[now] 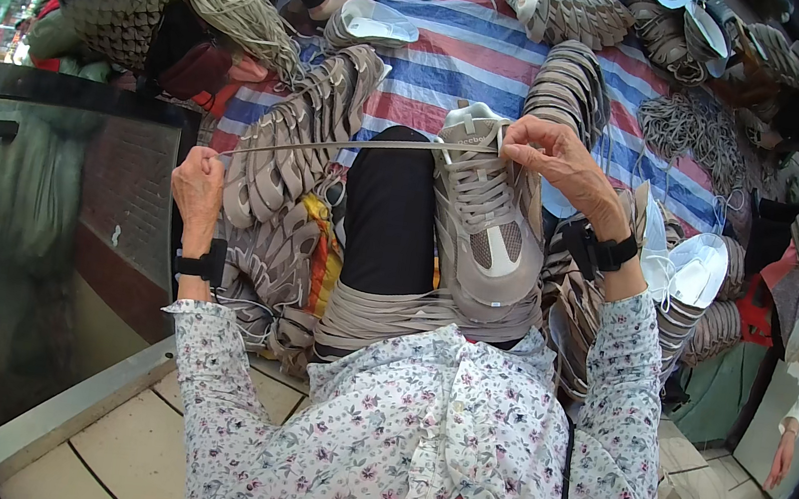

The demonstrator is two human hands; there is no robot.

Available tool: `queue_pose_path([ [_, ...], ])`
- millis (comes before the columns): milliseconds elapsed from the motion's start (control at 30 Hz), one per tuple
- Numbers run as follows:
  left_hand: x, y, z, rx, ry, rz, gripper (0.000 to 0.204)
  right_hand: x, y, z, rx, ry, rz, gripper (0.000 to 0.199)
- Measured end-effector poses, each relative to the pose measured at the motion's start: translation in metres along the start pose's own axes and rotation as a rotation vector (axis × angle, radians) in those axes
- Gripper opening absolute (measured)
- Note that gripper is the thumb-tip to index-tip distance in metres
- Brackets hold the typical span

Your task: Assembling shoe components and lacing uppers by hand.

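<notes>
A grey-beige sneaker (pixel 485 231) rests on my right thigh, its toe toward me and its laces partly threaded. From its upper eyelets a flat beige shoelace (pixel 332 145) runs taut across to the left. My left hand (pixel 198 185) is closed on the far end of that lace, out over the left side. At the top of the sneaker, my right hand (pixel 557 164) pinches by the eyelets; what exactly lies between its fingertips is partly hidden. A bundle of beige laces (pixel 380 323) lies across my lap.
Stacked shoe uppers (pixel 298 135) stand at my left, with another stack (pixel 571 95) ahead. A striped sheet (pixel 444 64) covers the ground. Loose laces (pixel 692 137) are heaped at the far right. A glass-fronted cabinet (pixel 52 204) is close on the left. Another person's hand (pixel 782 456) hangs at right.
</notes>
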State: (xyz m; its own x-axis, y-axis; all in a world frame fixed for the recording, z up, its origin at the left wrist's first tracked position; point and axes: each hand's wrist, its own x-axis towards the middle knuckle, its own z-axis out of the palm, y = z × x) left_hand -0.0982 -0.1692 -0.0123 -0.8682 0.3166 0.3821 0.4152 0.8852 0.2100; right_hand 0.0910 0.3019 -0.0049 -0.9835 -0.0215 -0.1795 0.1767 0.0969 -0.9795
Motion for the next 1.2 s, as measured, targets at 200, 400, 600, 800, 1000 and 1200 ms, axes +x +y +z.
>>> queue_pose_path([
  [200,-0.002,-0.007,0.0,-0.065,0.017,-0.074,0.012,-0.001,-0.006,0.004,-0.058,0.077,-0.078,0.012],
  [400,0.035,0.012,-0.022,-0.237,0.066,-0.168,0.014,0.0,-0.014,0.042,-0.425,0.036,-0.262,0.02],
  [600,0.081,0.049,-0.047,-0.445,0.069,-0.194,0.02,0.004,-0.017,0.061,-1.464,0.199,-0.481,0.019],
  [800,0.086,0.063,-0.05,-0.398,0.163,-0.187,0.019,0.013,-0.008,0.06,-1.486,0.182,-0.426,0.02],
  [1000,0.055,0.013,-0.035,-0.248,0.226,-0.159,0.013,0.006,-0.01,0.064,-1.176,0.266,-0.509,0.017],
  [1200,0.041,0.008,-0.018,-0.403,0.131,-0.377,0.016,0.011,-0.005,0.072,-0.897,0.373,-0.498,0.017],
])
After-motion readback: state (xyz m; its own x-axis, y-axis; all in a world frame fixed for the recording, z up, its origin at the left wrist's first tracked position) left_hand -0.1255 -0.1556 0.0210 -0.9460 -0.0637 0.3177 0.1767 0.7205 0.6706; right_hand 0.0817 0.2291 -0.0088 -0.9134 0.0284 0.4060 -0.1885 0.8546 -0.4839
